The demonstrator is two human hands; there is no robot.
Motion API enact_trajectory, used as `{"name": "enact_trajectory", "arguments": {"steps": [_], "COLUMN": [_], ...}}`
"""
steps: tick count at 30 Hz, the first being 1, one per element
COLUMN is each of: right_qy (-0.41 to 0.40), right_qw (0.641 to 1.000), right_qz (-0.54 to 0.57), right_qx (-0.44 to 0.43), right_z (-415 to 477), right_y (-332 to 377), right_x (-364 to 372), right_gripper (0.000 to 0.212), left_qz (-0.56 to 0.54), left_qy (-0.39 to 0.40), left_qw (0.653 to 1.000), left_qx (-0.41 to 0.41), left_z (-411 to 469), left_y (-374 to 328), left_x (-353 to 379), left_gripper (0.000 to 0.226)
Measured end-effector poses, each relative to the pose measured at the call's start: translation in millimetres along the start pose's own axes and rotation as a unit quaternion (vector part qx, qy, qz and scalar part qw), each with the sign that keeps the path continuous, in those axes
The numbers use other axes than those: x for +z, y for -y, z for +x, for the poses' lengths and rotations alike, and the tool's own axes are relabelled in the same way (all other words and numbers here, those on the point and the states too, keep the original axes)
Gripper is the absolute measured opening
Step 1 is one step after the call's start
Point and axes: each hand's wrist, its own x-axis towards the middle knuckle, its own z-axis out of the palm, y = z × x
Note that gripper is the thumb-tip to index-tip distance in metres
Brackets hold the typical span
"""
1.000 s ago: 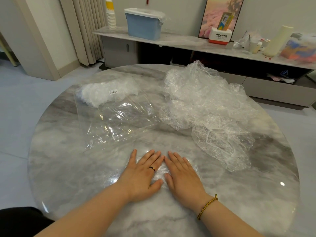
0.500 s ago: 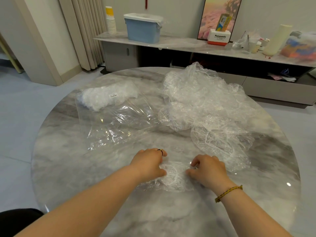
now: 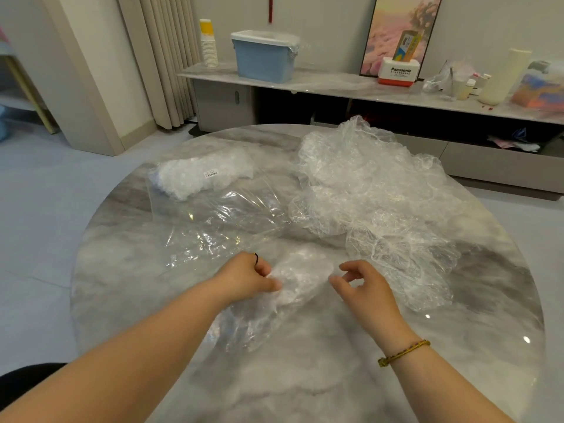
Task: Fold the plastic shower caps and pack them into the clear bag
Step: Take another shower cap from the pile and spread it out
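Left hand: The left hand point(image 3: 247, 277) lay on the table with its fingers curled, gripping the left end of a crumpled shower cap point(image 3: 300, 274). A dark ring point(image 3: 255, 258) sat on one finger.
Right hand: The right hand point(image 3: 364, 285) hovered just beside the right end of that cap. Its fingers were loosely bent and held nothing. Whether the thumb tip touched the plastic I could not tell. A braided bracelet point(image 3: 403, 352) circled the wrist.
Shower cap in work: It sat bunched between the two hands on the round marble table point(image 3: 305, 380), and a loose tail of it trailed back under the left forearm.
Clear bag: The clear bag point(image 3: 222, 221) lay flat beyond the left hand. Its far end was filled with a white wad of packed caps point(image 3: 189, 181) under a small barcode label point(image 3: 211, 173).
Loose caps: A large heap of unfolded shower caps point(image 3: 366, 190) spread over the far right of the table, its near edge close to the right hand.
Background: A low sideboard point(image 3: 335, 83) carried a blue lidded bin point(image 3: 262, 59), a stack of paper cups point(image 3: 208, 45) and a Panasonic box point(image 3: 396, 73).
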Motion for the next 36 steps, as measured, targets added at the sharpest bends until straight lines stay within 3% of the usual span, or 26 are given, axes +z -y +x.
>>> {"name": "enact_trajectory", "arguments": {"steps": [4, 8, 13, 15, 18, 19, 22, 25, 27, 30, 33, 36], "right_qy": [0.143, 0.180, 0.108, 0.080, 0.061, 0.063, 0.084, 0.120, 0.142, 0.144, 0.135, 0.113], "right_qw": [0.958, 0.924, 0.968, 0.970, 0.963, 0.961, 0.957, 0.935, 0.936, 0.940, 0.958, 0.975], "right_qz": [0.199, 0.316, 0.213, 0.176, 0.071, 0.029, -0.063, -0.148, -0.175, -0.182, -0.163, -0.138], "right_qx": [0.146, 0.121, -0.077, -0.146, -0.253, -0.269, -0.272, -0.300, -0.272, -0.250, -0.192, -0.134], "right_z": [-19.2, -27.5, -25.1, -23.9, -18.5, -17.7, -25.4, -32.3, -35.6, -38.0, -39.3, -36.6], "right_y": [15.6, 28.0, 30.2, 29.5, 23.0, 18.7, 7.5, -13.4, -18.8, -20.4, -21.0, -17.1], "right_x": [14.3, 27.9, 27.1, 23.5, 18.2, 18.1, 19.7, 29.2, 32.4, 32.4, 34.3, 36.3], "right_gripper": [0.023, 0.023, 0.028, 0.029, 0.009, 0.014, 0.033, 0.027, 0.030, 0.052, 0.042, 0.048], "left_qz": [-0.166, -0.235, -0.297, -0.306, -0.297, -0.291, -0.241, -0.149, -0.092, -0.063, -0.070, -0.084], "left_qy": [-0.031, -0.021, 0.009, 0.026, 0.030, 0.031, 0.041, 0.077, 0.092, 0.086, 0.086, 0.067], "left_qw": [0.986, 0.972, 0.952, 0.947, 0.948, 0.950, 0.966, 0.984, 0.990, 0.992, 0.993, 0.994], "left_qx": [-0.007, 0.014, 0.071, 0.099, 0.114, 0.110, 0.079, 0.051, 0.057, 0.062, 0.045, 0.024], "left_z": [-13.1, -22.4, -33.1, -36.6, -39.6, -40.2, -42.5, -43.3, -42.6, -40.5, -37.1, -33.5], "left_y": [-2.8, -6.5, -10.8, -12.6, -10.0, -7.1, 11.7, 28.8, 33.5, 34.9, 36.5, 36.1], "left_x": [-15.9, -13.9, -9.3, -10.9, -12.9, -12.2, -2.4, 8.5, 12.9, 15.4, 17.3, 19.2], "left_gripper": [0.036, 0.031, 0.018, 0.017, 0.013, 0.013, 0.014, 0.016, 0.023, 0.025, 0.019, 0.024]}}
